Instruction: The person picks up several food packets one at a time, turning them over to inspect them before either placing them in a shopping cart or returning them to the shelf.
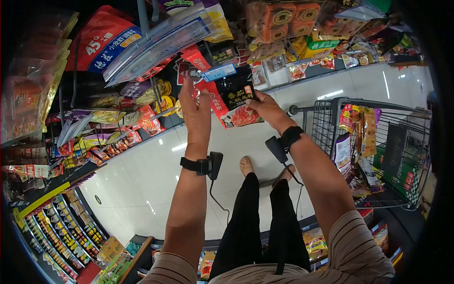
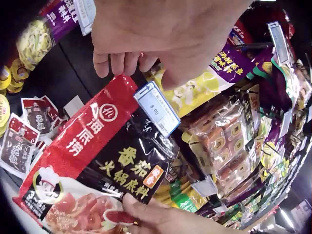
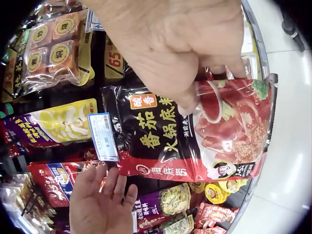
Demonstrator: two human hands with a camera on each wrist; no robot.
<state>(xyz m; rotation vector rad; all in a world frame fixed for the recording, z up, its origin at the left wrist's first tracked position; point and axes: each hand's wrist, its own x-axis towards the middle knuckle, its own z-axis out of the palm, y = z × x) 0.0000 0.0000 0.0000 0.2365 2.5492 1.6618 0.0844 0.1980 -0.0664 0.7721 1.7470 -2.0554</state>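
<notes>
A black and red hot pot soup base packet (image 1: 231,97) with a tomato picture hangs at the rack, a blue-edged price tag (image 2: 157,108) in front of its top end. My right hand (image 1: 272,112) pinches the side edge of the packet, thumb over the printed front (image 3: 165,131) and fingers behind. On the other side, my left hand (image 1: 194,111) is raised with loosely bent fingers. Its fingertips come right up to the packet's red top corner in the left wrist view, and nothing lies in its palm (image 3: 100,209).
Packed seasoning bags hang around, including a red bag (image 1: 104,42) and a tray pack of orange blocks (image 1: 288,21). Small sachets (image 2: 22,146) lie on the shelf below. A shopping cart (image 1: 331,128) holding several packets stands at the right on the tiled floor (image 1: 142,189).
</notes>
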